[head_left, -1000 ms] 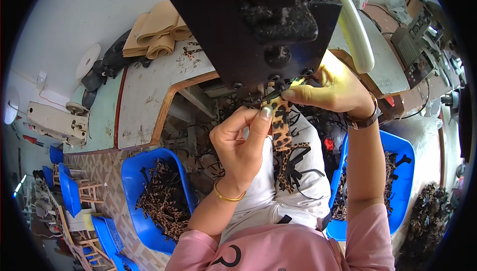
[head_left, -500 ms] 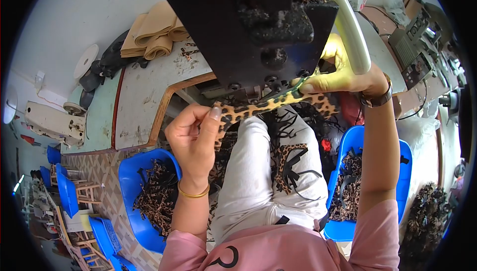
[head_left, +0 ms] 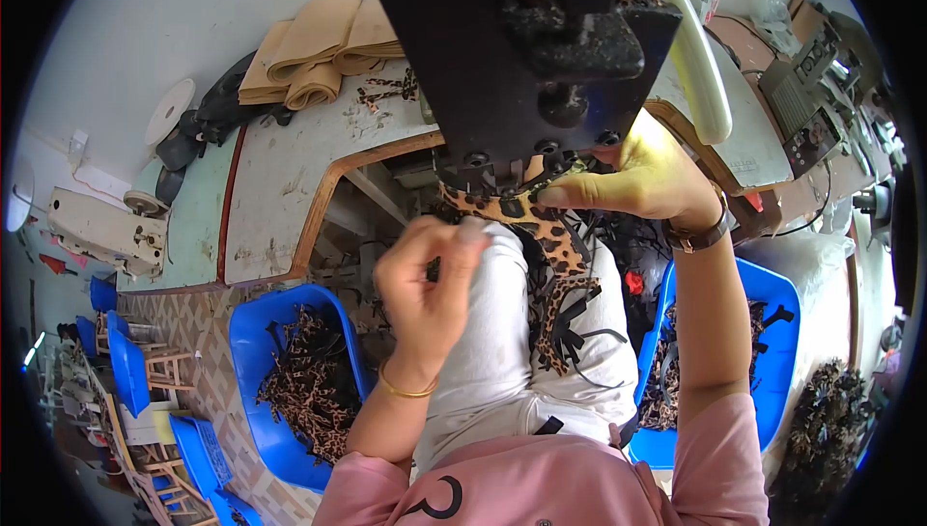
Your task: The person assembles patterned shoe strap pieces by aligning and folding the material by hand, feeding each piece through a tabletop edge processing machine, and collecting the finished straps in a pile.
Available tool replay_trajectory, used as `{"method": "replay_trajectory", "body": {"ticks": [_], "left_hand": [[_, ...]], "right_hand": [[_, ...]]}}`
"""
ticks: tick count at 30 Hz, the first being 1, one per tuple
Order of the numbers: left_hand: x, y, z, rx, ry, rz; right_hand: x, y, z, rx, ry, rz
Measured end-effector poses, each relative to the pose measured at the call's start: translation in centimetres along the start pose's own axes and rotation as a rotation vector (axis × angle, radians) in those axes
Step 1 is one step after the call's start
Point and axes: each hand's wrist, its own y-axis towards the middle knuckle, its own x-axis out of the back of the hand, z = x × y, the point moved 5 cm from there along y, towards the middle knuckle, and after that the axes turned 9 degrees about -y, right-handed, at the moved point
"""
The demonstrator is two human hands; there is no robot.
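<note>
A leopard-print fabric strip [head_left: 555, 239] runs under the front of a black machine head [head_left: 512, 72], its free part drooping over my lap. My right hand [head_left: 637, 179], with a watch on its wrist, pinches the strip between thumb and fingers close to the machine's lower edge. My left hand [head_left: 425, 280], slightly blurred, is just below the strip's left end, fingers curled in and thumb against them; I see no fabric in it. Another leopard-print piece with black straps [head_left: 560, 328] lies on my right thigh.
Blue chairs on my left [head_left: 249, 352] and right [head_left: 772, 372] hold heaps of leopard-print pieces. A wood-edged worktable [head_left: 290, 174] carries brown paper rolls [head_left: 314, 48]. A pale curved tube [head_left: 700, 72] hangs beside the machine head. Dark bundled material [head_left: 830, 420] is at lower right.
My left hand has come off the strip's left end and moved right and down. The strip has gone from stretched between both hands to drooping from the machine. My right hand still grips it.
</note>
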Motion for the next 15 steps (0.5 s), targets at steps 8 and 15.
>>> {"method": "replay_trajectory", "body": {"ticks": [8,15], "left_hand": [[-2.4,0.4,-0.5,0.085,-0.224,0.034],[-0.1,0.1,-0.7,0.029,-0.085,0.008]], "right_hand": [[0.8,-1.0,1.5,-0.015,-0.309,-0.133],[-0.8,-1.7,2.4,-0.095,-0.278,-0.089]]}}
